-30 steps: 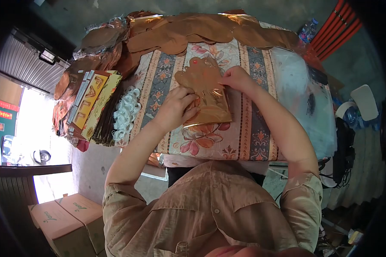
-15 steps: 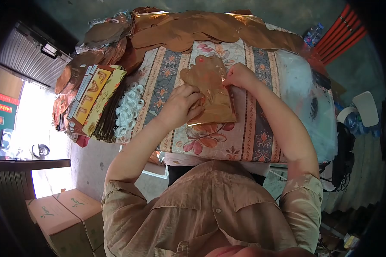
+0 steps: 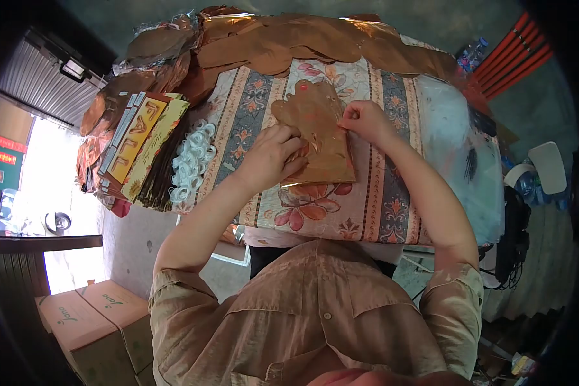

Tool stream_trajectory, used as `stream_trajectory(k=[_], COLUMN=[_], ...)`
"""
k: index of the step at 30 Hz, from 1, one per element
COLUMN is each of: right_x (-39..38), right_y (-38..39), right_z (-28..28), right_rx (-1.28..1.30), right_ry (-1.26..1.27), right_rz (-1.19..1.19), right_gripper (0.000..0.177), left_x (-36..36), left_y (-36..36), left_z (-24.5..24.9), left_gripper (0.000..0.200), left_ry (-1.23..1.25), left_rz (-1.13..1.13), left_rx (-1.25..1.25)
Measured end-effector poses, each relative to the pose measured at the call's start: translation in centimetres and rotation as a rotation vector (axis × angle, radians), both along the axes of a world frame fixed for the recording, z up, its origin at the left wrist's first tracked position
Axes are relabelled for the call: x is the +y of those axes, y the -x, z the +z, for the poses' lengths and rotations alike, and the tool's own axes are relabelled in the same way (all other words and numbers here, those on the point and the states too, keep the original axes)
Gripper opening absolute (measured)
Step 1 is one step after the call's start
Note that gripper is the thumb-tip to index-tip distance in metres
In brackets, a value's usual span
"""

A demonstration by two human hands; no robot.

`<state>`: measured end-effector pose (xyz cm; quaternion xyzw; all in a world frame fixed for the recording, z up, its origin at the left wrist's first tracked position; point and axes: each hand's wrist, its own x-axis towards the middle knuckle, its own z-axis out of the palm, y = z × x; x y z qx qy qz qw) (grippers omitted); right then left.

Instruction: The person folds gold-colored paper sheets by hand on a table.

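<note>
A flat copper-coloured foil piece [image 3: 325, 145], with a scalloped top end and a small red spot near the top, lies in front of me on the patterned tablecloth. My left hand [image 3: 276, 154] rests at its left side, fingers curled over the foil and its edge. At the upper right edge, my right hand [image 3: 368, 123] is closed in a pinch, thumb against fingertips, touching the foil there. Anything small between those fingertips is too tiny to make out.
Copper foil shapes [image 3: 302, 42] are spread along the table's far edge. To the left lie printed "FALL" header cards [image 3: 141, 141] and a heap of white curled ribbon [image 3: 193, 157]. Clear plastic bags [image 3: 457, 148] cover the right end. Cardboard boxes [image 3: 96, 321] stand at lower left.
My right hand has shifted slightly down and to the right along the foil's edge. My left hand and the foil have hardly moved.
</note>
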<state>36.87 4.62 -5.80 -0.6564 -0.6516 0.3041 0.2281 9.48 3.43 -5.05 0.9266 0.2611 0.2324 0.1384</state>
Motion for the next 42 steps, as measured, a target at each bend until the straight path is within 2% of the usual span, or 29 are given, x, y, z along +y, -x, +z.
stream_trajectory(k=[5,9,11,12,14,15,17,18,20,25,27,28,30,31,33,35,37,38,42], right_x=[-1.0,-1.4,-1.5,-1.6,-2.4,-2.8,-3.5,-3.7,-3.8,-4.0,-4.0,-4.0,-4.1,-4.0,-4.0,-4.0,-4.0,-4.0,-3.9], right_y=[0.6,0.7,1.4,1.9,3.1,3.8,5.1,5.2,4.9,5.0,5.0,5.0,4.9,4.8,4.8,4.9,4.9,4.9,4.8], right_z=[-0.1,1.2,1.9,2.1,2.2,1.8,0.2,-0.3,-1.0,-2.0,-1.9,-1.8,-1.9,-2.1,-2.1,-1.8,-1.8,-1.9,-2.4], right_rx=[-0.101,-0.011,-0.01,-0.01,-0.269,-0.268,-0.482,-0.476,-0.53,-0.549,-0.545,-0.542,-0.538,-0.542,-0.544,-0.54,-0.542,-0.545,-0.558], right_ry=[-0.171,-0.131,-0.319,-0.319,-0.664,-0.663,-0.626,-0.63,-0.371,-0.382,-0.39,-0.392,-0.392,-0.402,-0.417,-0.389,-0.39,-0.388,-0.405], right_rz=[0.006,0.046,-0.04,-0.041,0.228,0.228,0.331,0.336,0.339,0.325,0.321,0.321,0.323,0.324,0.331,0.334,0.336,0.331,0.316], right_gripper=[0.018,0.015,0.013,0.013,0.026,0.026,0.05,0.05,0.069,0.074,0.074,0.074,0.074,0.074,0.073,0.072,0.072,0.072,0.072], left_x=[0.0,0.0,0.0,0.1,0.0,0.0,-0.1,0.0,-0.1,0.1,0.7,0.9,1.1,1.8,3.7,3.8,3.8,3.5,5.1], left_y=[0.0,0.0,0.1,0.0,0.0,0.0,0.0,0.0,0.1,0.2,0.5,0.8,1.8,2.6,3.6,3.3,2.2,1.4,0.9], left_z=[-0.1,-0.2,-0.2,-0.2,-0.2,-0.2,0.1,0.2,0.3,0.0,-0.1,0.0,1.0,0.6,-0.2,0.1,1.1,2.6,0.5], left_gripper=[0.029,0.029,0.029,0.029,0.029,0.029,0.03,0.032,0.032,0.033,0.027,0.027,0.02,0.02,0.019,0.017,0.015,0.016,0.015], left_ry=[-0.004,-0.007,-0.005,-0.007,-0.003,0.001,0.006,0.009,0.024,0.056,0.146,0.147,0.735,0.737,0.535,0.498,0.417,0.479,0.345], left_rz=[-0.002,0.003,0.003,0.0,0.0,0.002,-0.003,-0.008,-0.001,-0.002,-0.057,-0.058,0.315,0.319,0.39,0.435,0.447,0.468,0.383], left_rx=[0.001,0.009,0.006,0.003,-0.001,-0.006,-0.002,0.001,0.004,-0.027,-0.197,-0.196,-0.365,-0.364,-0.381,-0.304,0.009,0.05,-0.072])
